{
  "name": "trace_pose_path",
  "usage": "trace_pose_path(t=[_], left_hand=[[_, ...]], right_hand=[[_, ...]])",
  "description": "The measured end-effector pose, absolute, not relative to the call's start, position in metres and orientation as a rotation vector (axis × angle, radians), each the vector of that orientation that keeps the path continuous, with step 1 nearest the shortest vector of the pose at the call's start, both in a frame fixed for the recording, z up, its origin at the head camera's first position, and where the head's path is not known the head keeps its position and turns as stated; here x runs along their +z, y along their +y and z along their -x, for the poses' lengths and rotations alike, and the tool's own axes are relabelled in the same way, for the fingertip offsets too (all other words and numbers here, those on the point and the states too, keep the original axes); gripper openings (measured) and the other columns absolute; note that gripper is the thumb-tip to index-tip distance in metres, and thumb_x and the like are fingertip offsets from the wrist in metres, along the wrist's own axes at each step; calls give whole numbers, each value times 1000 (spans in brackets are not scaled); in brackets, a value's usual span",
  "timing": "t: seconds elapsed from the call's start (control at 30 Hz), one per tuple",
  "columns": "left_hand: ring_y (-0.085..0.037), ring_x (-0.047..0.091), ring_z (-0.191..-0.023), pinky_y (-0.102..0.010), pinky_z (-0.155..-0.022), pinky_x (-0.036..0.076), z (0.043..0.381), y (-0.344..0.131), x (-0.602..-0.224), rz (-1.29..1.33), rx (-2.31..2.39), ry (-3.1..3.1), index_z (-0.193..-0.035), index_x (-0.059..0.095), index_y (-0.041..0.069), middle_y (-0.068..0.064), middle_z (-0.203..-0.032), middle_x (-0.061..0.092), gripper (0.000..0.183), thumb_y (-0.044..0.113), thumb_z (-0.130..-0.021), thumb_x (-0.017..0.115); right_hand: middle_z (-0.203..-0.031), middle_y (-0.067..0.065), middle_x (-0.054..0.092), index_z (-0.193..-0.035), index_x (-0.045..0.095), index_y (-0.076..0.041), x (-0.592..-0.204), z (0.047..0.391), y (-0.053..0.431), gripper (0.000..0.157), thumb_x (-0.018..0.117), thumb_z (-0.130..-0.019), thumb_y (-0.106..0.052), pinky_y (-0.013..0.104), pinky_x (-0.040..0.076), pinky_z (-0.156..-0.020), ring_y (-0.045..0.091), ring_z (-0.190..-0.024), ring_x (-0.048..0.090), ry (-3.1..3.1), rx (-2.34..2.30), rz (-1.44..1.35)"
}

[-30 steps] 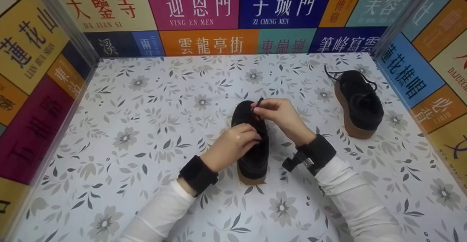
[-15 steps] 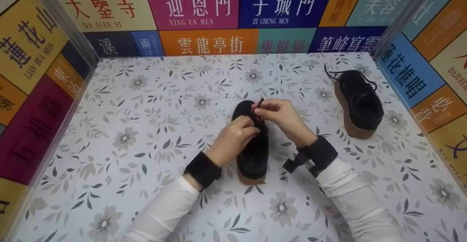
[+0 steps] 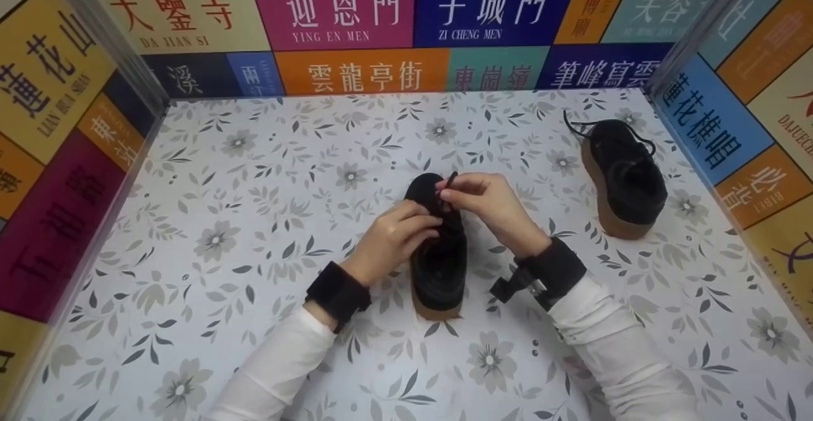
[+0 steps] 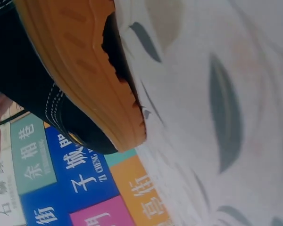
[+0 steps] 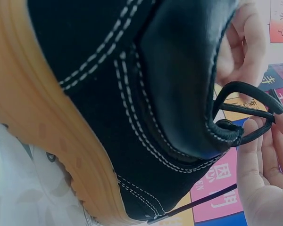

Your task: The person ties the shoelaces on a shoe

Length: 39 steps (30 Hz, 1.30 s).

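Observation:
A black shoe [image 3: 438, 287] with a tan sole and white stitching stands on the patterned surface, toe pointing away. My right hand [image 3: 492, 202] is over its front right side, thumb and forefinger pinching a black shoelace whose tip sticks up past them. In the right wrist view, the lace [image 5: 247, 89] makes a loop from the shoe's opening to those fingers. My left hand [image 3: 394, 237] is on the shoe's left side, fingers bent over the lacing; the shoe's collar hides its fingertips in the right wrist view, so I cannot tell whether they grip anything.
A second black shoe [image 3: 629, 186] stands at the right, its untied lace [image 3: 575, 126] spread around the toe. Panels printed with large characters [image 3: 346, 8] wall the surface at the back and both sides. Pale floral paper [image 3: 222, 218] covers the surface.
My left hand first moved forward along the shoe, then drew back slightly to the left. My right hand keeps its pinch on the shoelace almost in place.

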State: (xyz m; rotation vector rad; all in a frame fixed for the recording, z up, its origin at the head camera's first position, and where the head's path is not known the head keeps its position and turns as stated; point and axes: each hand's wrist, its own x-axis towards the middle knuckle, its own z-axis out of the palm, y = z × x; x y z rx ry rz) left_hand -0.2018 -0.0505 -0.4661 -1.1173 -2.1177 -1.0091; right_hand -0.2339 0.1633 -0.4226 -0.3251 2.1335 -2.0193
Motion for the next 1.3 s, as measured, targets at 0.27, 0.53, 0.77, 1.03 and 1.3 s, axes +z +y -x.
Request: trace_pose_path(t=[0.27, 0.53, 0.77, 1.03, 1.3], left_hand=[[-32, 72, -111, -40, -102, 61, 222, -56, -469, 1088, -1210, -2263, -114, 76, -3, -19, -116, 74, 17, -1, -100, 69], [-40, 69, -121, -44, -113, 55, 239, -52, -476, 1267, -1321, -2329, -105, 78, -9, -24, -120, 77, 13, -4, -96, 70], [-39, 71, -118, -40, -112, 56, 245, -51, -478, 1257, -1433, -2335, -102, 81, -6, -22, -115, 80, 11, -3, -93, 75], [-39, 72, -113, -40, -109, 57, 246, -50, -478, 1244, -1450, -2311, -97, 80, -6, -21, -109, 80, 8, -1, -91, 78], [-36, 73, -111, -38, -107, 58, 247, -54, -472, 1235, -1427, -2353, -97, 79, -4, -19, -107, 80, 7, 2, -92, 78]], right_hand=[[-100, -11, 81, -94, 81, -16, -421, 232, 163, 17, 73, -97, -1, 22, 61, -86, 8, -93, 74, 2096, -2052, 328], [-103, -6, 82, -95, 81, -16, -422, 232, 162, 18, 73, -97, -1, 21, 60, -84, 7, -95, 73, 2101, -2056, 328], [-101, -11, 81, -96, 80, -17, -424, 233, 161, 17, 73, -98, -2, 20, 60, -85, 7, -97, 73, 2116, -2039, 320], [-99, -12, 80, -92, 80, -19, -425, 234, 162, 23, 69, -100, -1, 20, 60, -85, 5, -96, 73, 2056, -2078, 297], [-100, -10, 81, -96, 80, -13, -425, 234, 163, 20, 65, -103, -2, 19, 61, -83, 4, -95, 75, 2025, -2111, 276]])
